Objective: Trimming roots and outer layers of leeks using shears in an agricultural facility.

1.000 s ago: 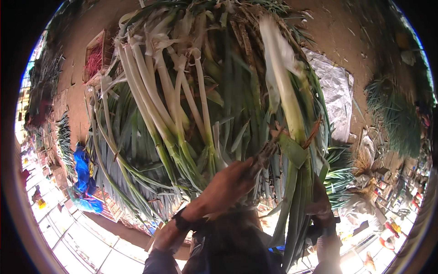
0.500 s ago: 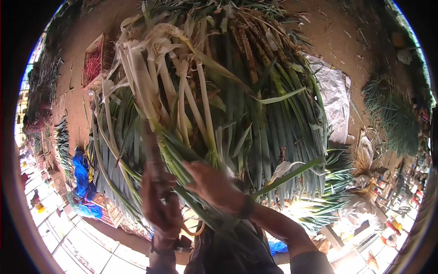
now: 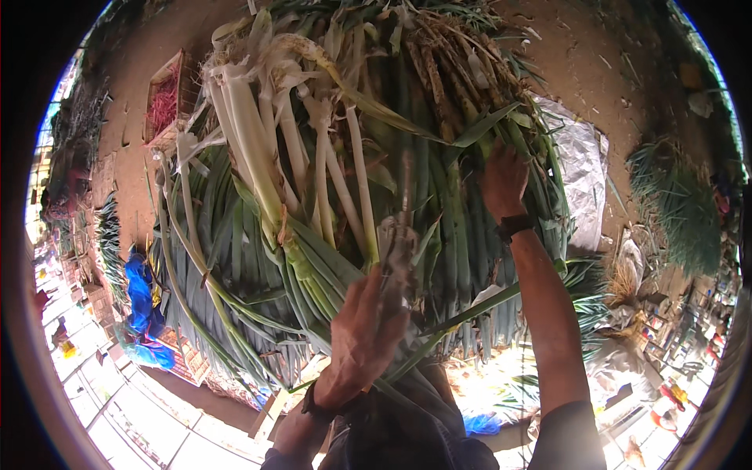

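Note:
A large pile of leeks [image 3: 462, 235] lies before me, green leaves toward me and stems pointing away. Upright in my left hand [image 3: 364, 337], near my body, is what looks like a knife [image 3: 406, 196]; its long narrow blade is smeared by motion. My right hand [image 3: 505, 180] reaches to the pile's right side and closes round a leek stalk, its fingertips partly hidden among the leaves. Pale, stripped leeks [image 3: 243, 117] rest on top at the left, roots facing away. Untrimmed leeks with brown, dry outer leaves [image 3: 439, 78] lie at the far right of the pile.
Left of the pile stands a crate with red contents [image 3: 163, 106]. A whitish plastic sheet [image 3: 576, 172] lies along the right side. More leeks [image 3: 677, 204] are heaped farther right on the earth floor. Blue plastic [image 3: 141, 301] sits at the left.
My right hand has left the stripped leeks in front of me and reached out to the far right. My left hand, with the knife, has moved right; the stripped leeks now lie free on top.

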`<action>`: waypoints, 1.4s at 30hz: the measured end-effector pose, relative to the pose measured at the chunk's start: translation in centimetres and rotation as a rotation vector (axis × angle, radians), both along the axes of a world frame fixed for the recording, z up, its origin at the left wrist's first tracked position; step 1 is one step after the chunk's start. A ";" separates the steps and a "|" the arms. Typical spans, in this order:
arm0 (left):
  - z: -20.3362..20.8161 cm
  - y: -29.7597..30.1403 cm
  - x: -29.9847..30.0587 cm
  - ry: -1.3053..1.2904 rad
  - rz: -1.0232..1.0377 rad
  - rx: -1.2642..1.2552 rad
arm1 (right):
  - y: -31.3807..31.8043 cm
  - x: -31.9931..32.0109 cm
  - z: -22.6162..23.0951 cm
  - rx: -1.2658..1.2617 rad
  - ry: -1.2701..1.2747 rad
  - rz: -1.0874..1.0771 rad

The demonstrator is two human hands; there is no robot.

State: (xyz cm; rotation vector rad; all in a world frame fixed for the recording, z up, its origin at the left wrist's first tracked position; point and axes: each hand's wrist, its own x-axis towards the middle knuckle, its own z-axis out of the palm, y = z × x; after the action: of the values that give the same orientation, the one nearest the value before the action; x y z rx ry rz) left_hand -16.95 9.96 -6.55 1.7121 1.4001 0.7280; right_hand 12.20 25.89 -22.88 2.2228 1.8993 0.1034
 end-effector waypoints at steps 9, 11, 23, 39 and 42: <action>-1.2 -4.1 3.7 0.048 -0.120 -0.139 | -8.8 1.6 3.5 -0.128 0.397 0.142; -1.5 -4.9 4.5 0.053 -0.132 -0.187 | -11.7 1.3 5.7 -0.101 0.472 0.159; -3.6 -7.7 7.6 0.116 -0.219 -0.170 | -26.4 -3.1 9.3 -0.416 0.436 -0.026; -2.5 -9.4 7.4 0.189 -0.330 -0.394 | -25.7 0.0 12.0 -0.323 0.686 -0.222; -1.2 -12.1 6.4 0.183 -0.404 -0.385 | -25.8 0.6 11.3 -0.307 0.721 -0.199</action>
State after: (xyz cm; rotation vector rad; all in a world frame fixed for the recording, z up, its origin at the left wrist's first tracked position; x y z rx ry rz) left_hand -10.54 -2.11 -7.75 1.7003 1.1637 0.0732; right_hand 12.78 0.06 -11.62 2.3831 1.7820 -1.0743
